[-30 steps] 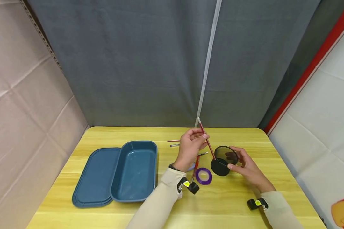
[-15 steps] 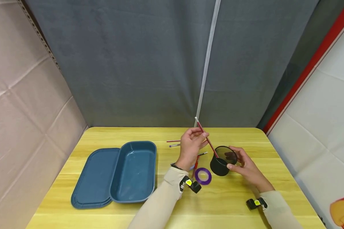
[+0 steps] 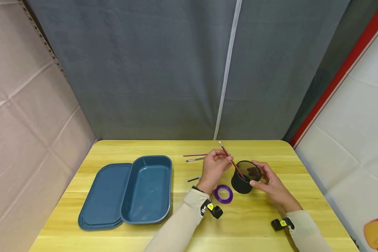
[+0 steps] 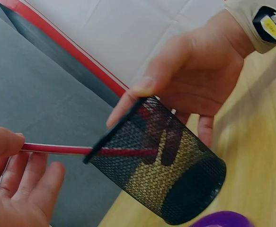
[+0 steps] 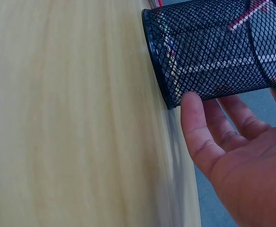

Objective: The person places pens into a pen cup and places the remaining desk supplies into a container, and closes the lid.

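A red pencil (image 3: 237,169) with a white end slants down to the right, pinched between the thumb and fingers of my left hand (image 3: 213,171). Its lower end is inside the mouth of a black mesh pen holder (image 3: 241,185); the left wrist view shows the pencil (image 4: 57,149) through the mesh, short of the base. My right hand (image 3: 272,185) holds the pen holder by its rim and side, thumb on the near side. In the right wrist view, fingers (image 5: 199,132) lie against the mesh.
A purple tape roll (image 3: 223,200) lies below the pen holder. Left of my left hand are another red pencil (image 3: 193,154), a pen (image 3: 193,160) and a dark stick-like item (image 3: 193,179). A blue bin (image 3: 146,217) partly overlaps a blue lid (image 3: 102,199) at left.
My left hand has moved down and slightly right, lowering the pencil deeper into the pen holder. The right hand and pen holder have stayed nearly still.
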